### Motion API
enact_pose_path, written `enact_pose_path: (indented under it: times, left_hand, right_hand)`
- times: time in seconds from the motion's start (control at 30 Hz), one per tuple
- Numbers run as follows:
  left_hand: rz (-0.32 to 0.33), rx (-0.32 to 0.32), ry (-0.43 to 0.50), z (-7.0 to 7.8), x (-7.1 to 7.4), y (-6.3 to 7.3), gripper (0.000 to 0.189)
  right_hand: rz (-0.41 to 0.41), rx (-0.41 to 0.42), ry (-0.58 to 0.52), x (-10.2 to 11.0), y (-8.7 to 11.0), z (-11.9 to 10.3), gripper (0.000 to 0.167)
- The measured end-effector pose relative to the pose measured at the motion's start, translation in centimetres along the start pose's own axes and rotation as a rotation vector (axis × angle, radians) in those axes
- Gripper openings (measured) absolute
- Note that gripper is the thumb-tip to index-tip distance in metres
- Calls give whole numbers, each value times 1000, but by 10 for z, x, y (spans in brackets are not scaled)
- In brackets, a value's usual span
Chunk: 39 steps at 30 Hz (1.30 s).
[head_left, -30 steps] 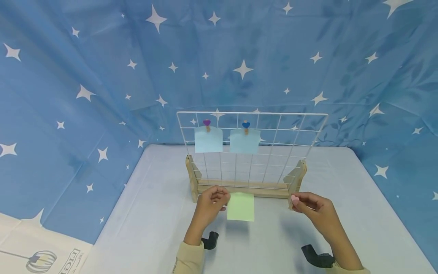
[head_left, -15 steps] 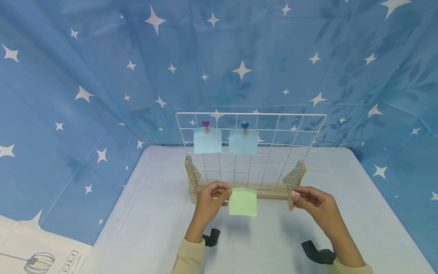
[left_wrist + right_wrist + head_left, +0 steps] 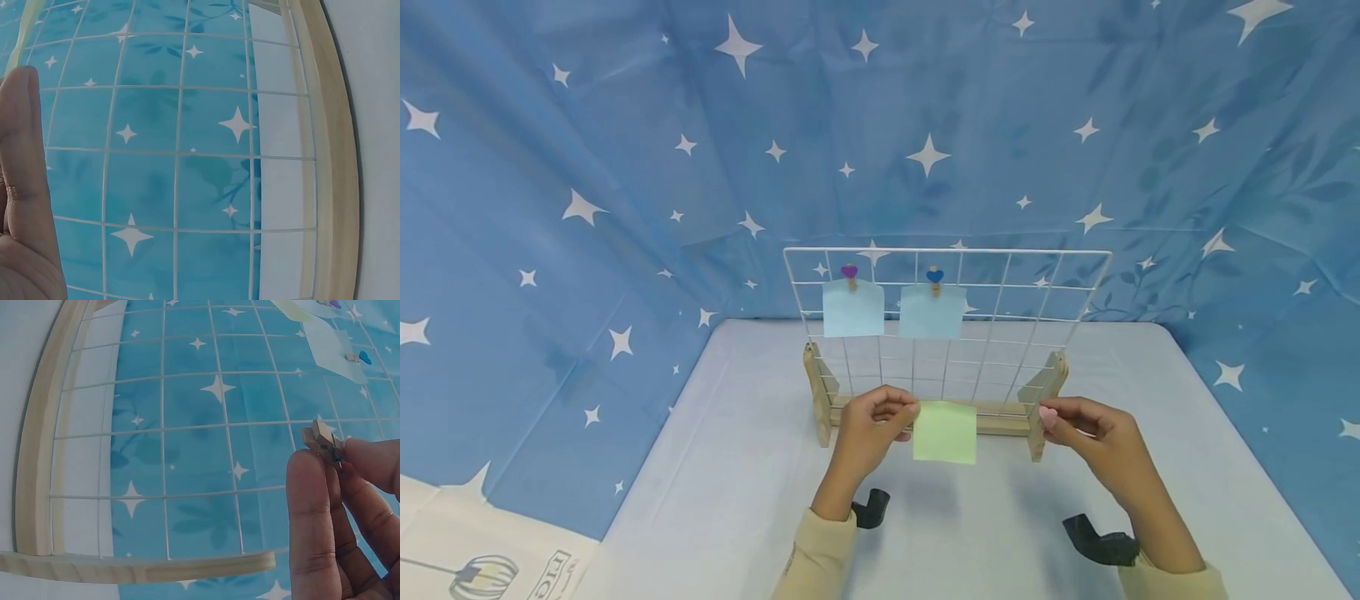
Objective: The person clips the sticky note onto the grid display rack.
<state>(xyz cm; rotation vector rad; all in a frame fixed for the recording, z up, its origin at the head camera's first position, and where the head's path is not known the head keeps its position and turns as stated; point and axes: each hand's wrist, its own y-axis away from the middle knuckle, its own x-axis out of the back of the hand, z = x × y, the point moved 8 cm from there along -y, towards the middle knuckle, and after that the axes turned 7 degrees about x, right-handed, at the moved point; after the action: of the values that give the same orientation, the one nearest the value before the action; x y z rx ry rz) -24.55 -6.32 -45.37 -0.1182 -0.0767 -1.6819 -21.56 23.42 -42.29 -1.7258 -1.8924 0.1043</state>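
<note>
A yellow-green sticky note (image 3: 945, 432) is pinched at its upper left corner by my left hand (image 3: 875, 429), low in front of the wire grid. In the left wrist view only a pale strip of that note (image 3: 26, 31) shows above the thumb. My right hand (image 3: 1097, 446) pinches a small wooden clothespin (image 3: 323, 442) with a pink heart (image 3: 1048, 417), near the stand's right end. Two light blue notes hang on the white wire grid (image 3: 1000, 287): the left note (image 3: 853, 310) under a purple heart clothespin (image 3: 850, 275), the right note (image 3: 932, 313) under a blue heart clothespin (image 3: 935, 278).
The grid stands in a wooden base (image 3: 1000, 423) with upright side pieces (image 3: 1045, 387) on a white-covered table (image 3: 745, 467). Behind it hangs a blue curtain (image 3: 880, 125) with white stars. Printed cream cloth (image 3: 512, 533) lies at the lower left.
My left hand has moved up and to the right with the yellow-green note, closer to the grid. The right hand has risen slightly, still pinching the clothespin.
</note>
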Motion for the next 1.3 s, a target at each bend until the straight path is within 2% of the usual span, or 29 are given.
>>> enact_pose_path:
  times: [0.23,0.87,1.3]
  left_hand:
    - [-21,-20,19,9,-4,-4,13]
    - [-59,-56,-22,33,-12,-13,12]
    - [-48,-102,-58,49,-16,-23,12]
  right_hand:
    - [17,22,42,5,-7,-7,18]
    - [56,71,69,17,-19,-20,18]
    - [80,98,118,28,-29,-27,16]
